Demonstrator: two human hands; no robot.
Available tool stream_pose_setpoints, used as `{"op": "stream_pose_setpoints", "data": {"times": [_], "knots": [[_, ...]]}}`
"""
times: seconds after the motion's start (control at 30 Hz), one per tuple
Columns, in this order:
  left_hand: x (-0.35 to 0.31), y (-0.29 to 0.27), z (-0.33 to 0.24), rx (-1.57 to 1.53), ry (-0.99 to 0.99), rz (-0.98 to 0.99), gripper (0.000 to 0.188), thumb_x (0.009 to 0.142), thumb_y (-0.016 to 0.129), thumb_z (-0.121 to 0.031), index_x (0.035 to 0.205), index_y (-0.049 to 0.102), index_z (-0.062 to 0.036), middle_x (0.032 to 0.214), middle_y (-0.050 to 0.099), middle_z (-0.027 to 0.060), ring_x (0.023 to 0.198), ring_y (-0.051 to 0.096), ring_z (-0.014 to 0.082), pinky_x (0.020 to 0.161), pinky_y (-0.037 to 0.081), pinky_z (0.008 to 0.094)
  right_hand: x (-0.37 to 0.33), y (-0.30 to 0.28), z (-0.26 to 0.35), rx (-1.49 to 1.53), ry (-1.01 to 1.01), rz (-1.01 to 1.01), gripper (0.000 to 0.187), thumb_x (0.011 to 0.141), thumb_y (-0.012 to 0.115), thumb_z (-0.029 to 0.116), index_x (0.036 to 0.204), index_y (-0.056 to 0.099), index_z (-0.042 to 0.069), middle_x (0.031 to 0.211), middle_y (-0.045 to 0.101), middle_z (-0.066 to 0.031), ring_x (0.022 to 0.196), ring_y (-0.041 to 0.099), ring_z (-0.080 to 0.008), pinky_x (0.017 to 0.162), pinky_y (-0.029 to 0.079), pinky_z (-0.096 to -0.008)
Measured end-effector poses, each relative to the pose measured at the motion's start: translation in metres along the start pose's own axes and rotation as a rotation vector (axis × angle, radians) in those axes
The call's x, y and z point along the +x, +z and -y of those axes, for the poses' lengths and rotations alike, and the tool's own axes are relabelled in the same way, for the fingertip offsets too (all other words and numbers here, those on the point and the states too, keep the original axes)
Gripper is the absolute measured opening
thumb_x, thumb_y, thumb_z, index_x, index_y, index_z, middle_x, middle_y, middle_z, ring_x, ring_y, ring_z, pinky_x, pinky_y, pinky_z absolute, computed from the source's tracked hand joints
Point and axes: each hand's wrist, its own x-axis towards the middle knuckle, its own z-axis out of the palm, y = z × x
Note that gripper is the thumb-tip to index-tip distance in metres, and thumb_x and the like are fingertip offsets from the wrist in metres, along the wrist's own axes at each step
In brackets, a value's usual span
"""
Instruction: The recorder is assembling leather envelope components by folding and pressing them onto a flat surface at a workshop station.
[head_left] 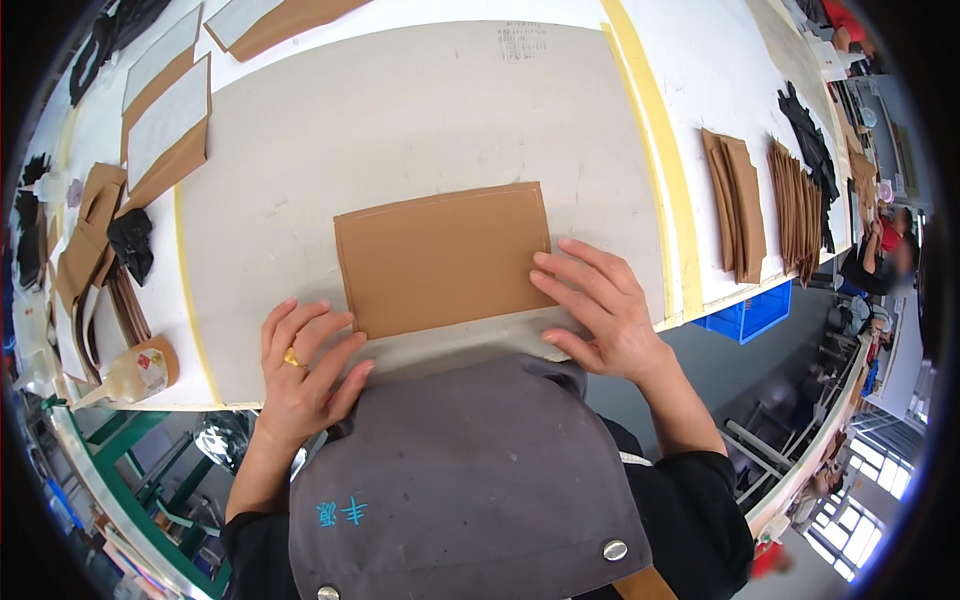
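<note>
A flat brown rectangular panel [445, 262], looking like leather with a stitched or creased line along its edges, lies on the grey work mat [420, 120] in front of me. My left hand [308, 362], with a gold ring on one finger, rests at the panel's near left corner, fingers stretched out. At the right edge of the panel is my right hand [600, 307], its fingers spread and the fingertips on or just beside that edge. Neither hand is closed around the panel.
On the right lie stacked folded brown pieces [735, 205] and a thicker row [795, 210]. Brown pieces with white sheets [170, 130] lie far left. A bottle of pale liquid [135, 372] sits near left. A blue crate [745, 315] stands below the right edge. People work farther right.
</note>
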Motion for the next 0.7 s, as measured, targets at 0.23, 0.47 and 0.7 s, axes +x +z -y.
{"op": "stream_pose_setpoints", "data": {"times": [0.23,0.47,0.7], "knots": [[-0.003,0.003,0.006,0.007,0.073,0.029,0.027,0.072,0.079,-0.009,0.099,0.074,-0.0051,0.122,0.067,0.0094,0.12,0.057,0.0373,0.093,0.049,0.0502,0.013,-0.004,-0.003,-0.144,0.191,0.259,0.085,0.083,0.068,0.054,0.15,0.044,0.008,0.16,0.037,-0.0054,0.151,0.026,-0.0302,0.121,0.019,-0.0545],[-0.007,0.002,0.005,0.021,0.022,-0.038,0.026,0.073,0.08,-0.014,0.097,0.075,-0.0043,0.115,0.067,0.0079,0.113,0.061,0.0332,0.088,0.053,0.0468,0.045,-0.003,-0.012,-0.286,0.201,0.207,0.088,0.082,0.067,0.056,0.152,0.041,0.01,0.161,0.036,-0.0047,0.152,0.024,-0.0299,0.122,0.017,-0.0554],[-0.004,0.007,0.008,-0.047,0.08,-0.094,0.032,0.071,0.081,-0.017,0.101,0.075,-0.0076,0.106,0.063,0.0061,0.107,0.061,0.0304,0.085,0.054,0.0425,0.108,0.041,0.045,0.166,-0.345,0.505,0.075,0.093,0.058,0.057,0.151,0.042,0.012,0.159,0.039,-0.0052,0.151,0.027,-0.0234,0.123,0.016,-0.0538]]}}
